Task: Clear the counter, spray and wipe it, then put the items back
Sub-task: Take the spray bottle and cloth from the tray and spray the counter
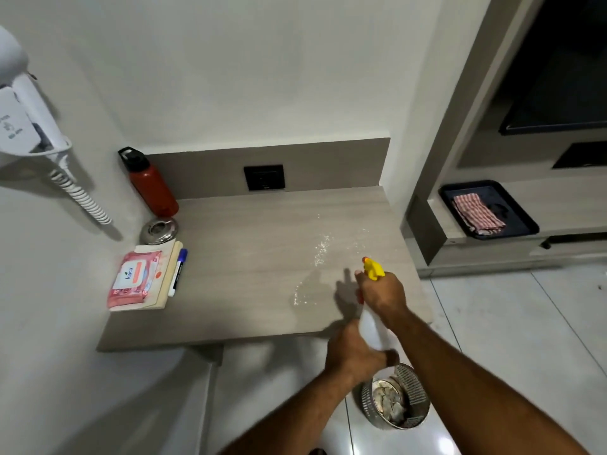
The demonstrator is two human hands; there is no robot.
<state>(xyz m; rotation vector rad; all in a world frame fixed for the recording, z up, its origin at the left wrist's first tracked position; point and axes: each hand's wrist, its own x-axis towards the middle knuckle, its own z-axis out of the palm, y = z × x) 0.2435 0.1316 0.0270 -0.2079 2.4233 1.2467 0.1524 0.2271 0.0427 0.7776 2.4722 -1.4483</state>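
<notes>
- Centrally, right hand (382, 292) grips spray bottle (372, 326) at its yellow trigger head; left hand (353, 354) clasps its base.
- Lower frame: mesh bin (415, 385) holds crumpled waste.
- Right: black tray (525, 221) holds checked cloth (476, 213).

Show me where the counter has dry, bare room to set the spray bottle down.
Bare, dry wood runs mid-counter, between the blue-capped marker and the wet droplets, and below the black wall socket. The left edge is crowded: red bottle, pink wipes pack.
</notes>
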